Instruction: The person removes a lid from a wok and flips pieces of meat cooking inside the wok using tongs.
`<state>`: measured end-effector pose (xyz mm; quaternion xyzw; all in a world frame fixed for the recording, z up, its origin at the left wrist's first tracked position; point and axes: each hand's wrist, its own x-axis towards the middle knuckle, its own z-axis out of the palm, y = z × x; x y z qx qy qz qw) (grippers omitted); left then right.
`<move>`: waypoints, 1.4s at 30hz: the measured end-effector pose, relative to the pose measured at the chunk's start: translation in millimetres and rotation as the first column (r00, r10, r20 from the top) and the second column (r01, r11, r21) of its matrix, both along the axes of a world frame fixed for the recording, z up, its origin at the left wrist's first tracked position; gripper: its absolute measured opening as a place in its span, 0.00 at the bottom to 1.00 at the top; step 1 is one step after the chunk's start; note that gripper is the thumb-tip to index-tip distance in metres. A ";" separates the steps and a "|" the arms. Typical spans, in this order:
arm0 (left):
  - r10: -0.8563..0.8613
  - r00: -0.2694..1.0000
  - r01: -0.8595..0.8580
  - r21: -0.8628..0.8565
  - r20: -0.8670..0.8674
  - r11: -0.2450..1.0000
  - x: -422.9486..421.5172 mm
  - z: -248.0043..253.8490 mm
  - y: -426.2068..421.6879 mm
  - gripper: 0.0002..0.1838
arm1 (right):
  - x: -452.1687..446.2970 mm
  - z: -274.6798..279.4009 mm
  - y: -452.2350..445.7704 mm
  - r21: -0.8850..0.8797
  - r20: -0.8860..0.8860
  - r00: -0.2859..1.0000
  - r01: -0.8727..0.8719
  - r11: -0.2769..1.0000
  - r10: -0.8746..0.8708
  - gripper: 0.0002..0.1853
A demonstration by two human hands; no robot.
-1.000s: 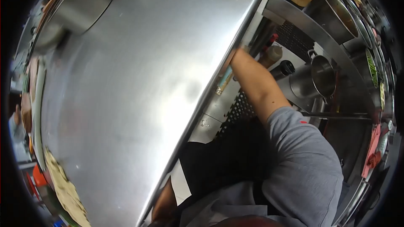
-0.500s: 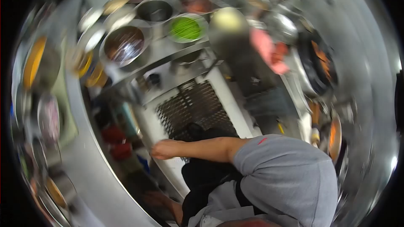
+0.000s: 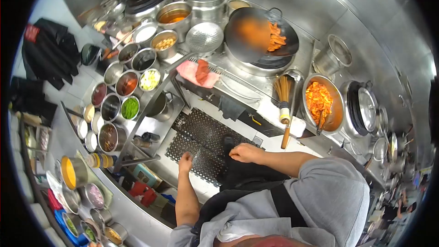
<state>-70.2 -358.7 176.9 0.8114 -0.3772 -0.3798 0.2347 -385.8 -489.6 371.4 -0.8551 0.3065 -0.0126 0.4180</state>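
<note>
The view has turned from the bare steel table [image 3: 125,201], which filled most of the frame one second earlier, to the stove side; the table now occupies only the lower left. The right hand [image 3: 244,153], previously at the table edge, is now in front of the body, above the black floor mat [image 3: 192,128]. The left hand [image 3: 185,161], previously low and mostly out of sight, is now raised above the same mat. As a result, both hands are apart from each other and well apart from the cookware. The right hand is curled closed with no object visible in it. The left hand's fingers appear bent, but its grip and any contents cannot be determined. The nearest tool to the right hand is the brush [image 3: 282,89], which lies on the stove top beside a ladle [image 3: 286,137] whose wooden handle projects over the front edge. The wok [image 3: 290,32] stands behind them; a blurred patch obscures part of the orange food [image 3: 275,39] inside. The bowl [image 3: 338,116] of red-orange food stands to the right of the ladle. The palms face away from the camera, the feet are largely hidden by dark clothing, and containers at the frame margins are distorted or cut off.
</note>
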 end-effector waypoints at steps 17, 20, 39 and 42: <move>-0.873 0.408 0.843 0.478 -0.267 0.248 -93.0 -0.1 -171.2 0.18 | -236.2 108.5 -15.5 -0.166 0.239 0.550 0.835 0.525 -0.800 0.11; -0.864 0.179 0.924 0.383 -0.471 -0.017 -129.8 -37.0 -225.8 0.18 | -249.9 117.4 16.4 0.019 0.231 0.252 0.965 0.263 -0.940 0.12; -0.889 -0.380 0.908 0.081 -0.256 -0.411 -667.0 52.1 -88.7 0.25 | -487.9 -47.3 482.3 -0.265 -0.638 -0.517 0.843 -0.467 -0.571 0.14; -0.897 -0.434 0.900 -0.082 -0.081 -0.428 -778.7 123.2 -76.9 0.24 | -566.4 -34.4 499.3 -0.315 -0.522 -0.587 0.807 -0.500 -0.618 0.13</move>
